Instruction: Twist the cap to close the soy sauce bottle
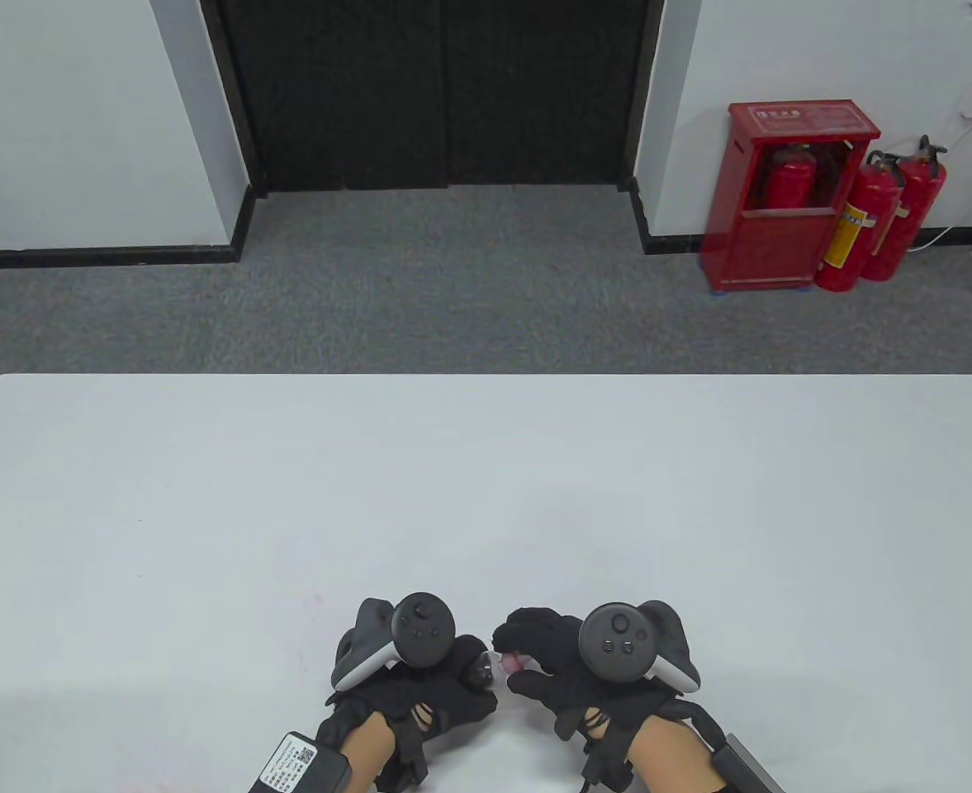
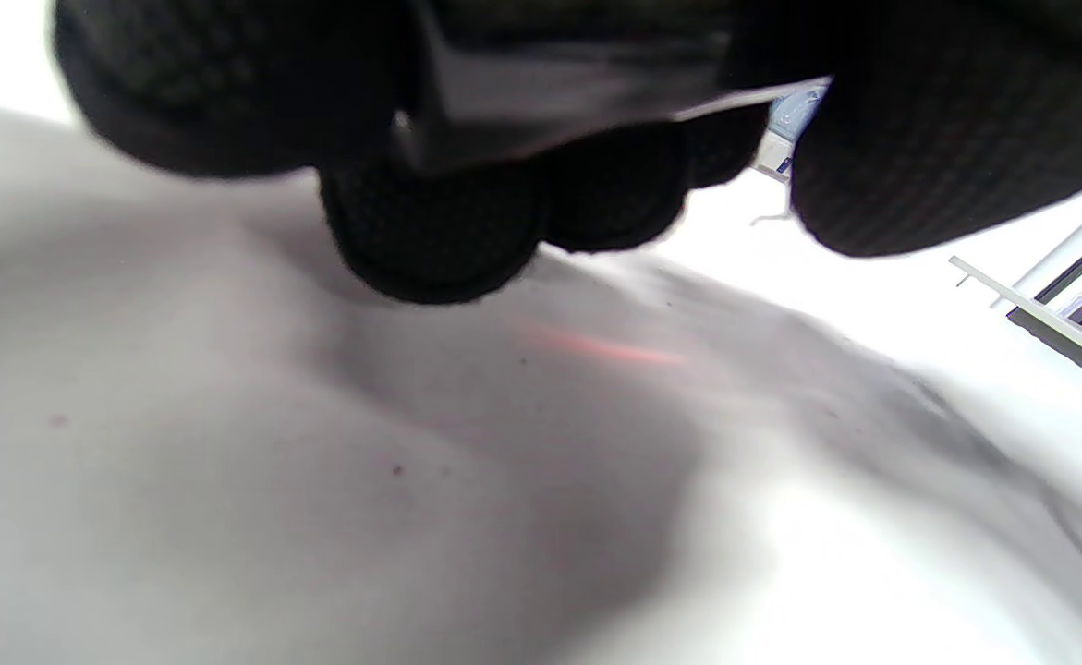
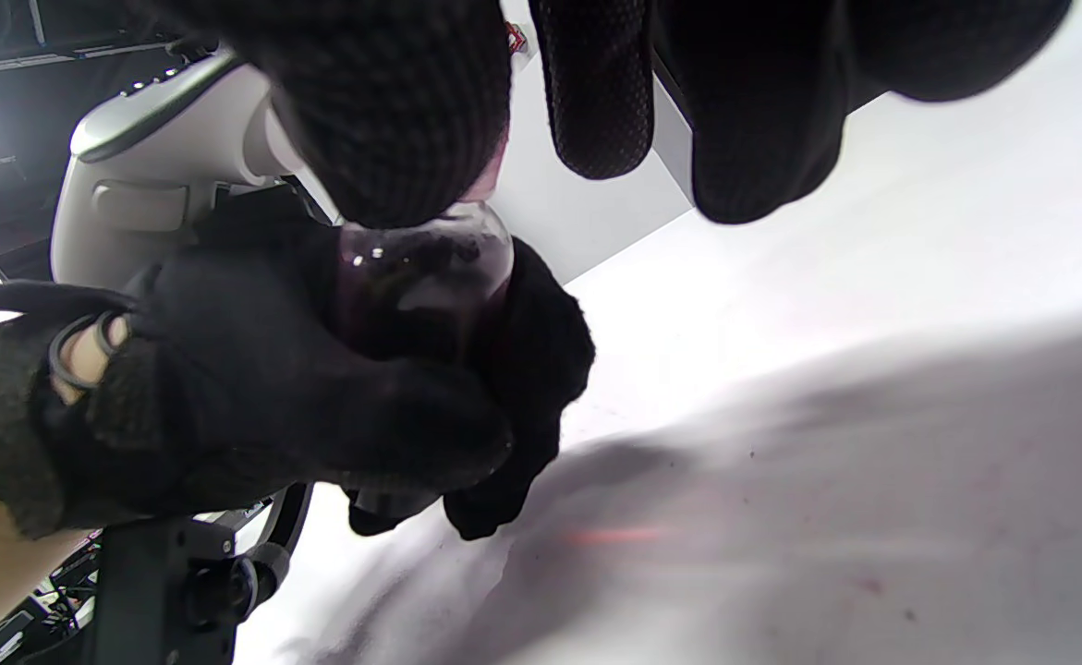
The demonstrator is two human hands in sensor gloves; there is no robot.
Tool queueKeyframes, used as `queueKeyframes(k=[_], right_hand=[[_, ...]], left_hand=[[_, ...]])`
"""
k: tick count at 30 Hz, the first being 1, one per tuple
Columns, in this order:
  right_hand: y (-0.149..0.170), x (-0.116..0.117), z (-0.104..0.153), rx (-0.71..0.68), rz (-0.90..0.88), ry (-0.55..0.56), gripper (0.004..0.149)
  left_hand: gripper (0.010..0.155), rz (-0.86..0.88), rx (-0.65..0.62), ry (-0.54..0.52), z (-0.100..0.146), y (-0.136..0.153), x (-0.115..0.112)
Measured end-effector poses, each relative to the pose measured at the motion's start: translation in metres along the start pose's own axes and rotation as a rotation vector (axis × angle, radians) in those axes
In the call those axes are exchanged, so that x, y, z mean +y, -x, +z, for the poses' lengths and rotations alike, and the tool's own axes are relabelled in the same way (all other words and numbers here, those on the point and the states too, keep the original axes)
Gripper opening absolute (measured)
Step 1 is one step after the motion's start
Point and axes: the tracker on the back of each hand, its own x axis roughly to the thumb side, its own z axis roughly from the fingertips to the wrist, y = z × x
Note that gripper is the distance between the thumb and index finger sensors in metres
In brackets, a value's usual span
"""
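Gripping the soy sauce bottle left-handed, I pinched its cap with my right hand; twisting tight seemed next.

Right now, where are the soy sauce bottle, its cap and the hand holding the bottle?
soy sauce bottle [image 3: 425,286]: right wrist view, dark glass shoulder.
cap [image 1: 512,661]: table view, reddish side.
left hand [image 3: 254,388]: right wrist view, gloved fingers around the bottle.

A white table with rounded far corners stands on grey carpet; faint reddish marks show near its front edge.
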Motion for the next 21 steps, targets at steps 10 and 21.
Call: queueKeyframes(k=[10, 21], right_hand=[[0.0002, -0.0005, -0.0001, 0.013, 0.003, 0.002, 0.059], [0.0011, -0.0007, -0.0003, 0.042, -0.005, 0.010, 0.059]], left_hand=[[0.052, 0.001, 0.001, 0.007, -0.0002, -0.0003, -0.0005], [0.052, 0.001, -0.002, 0.013, -0.0004, -0.0008, -0.0009]])
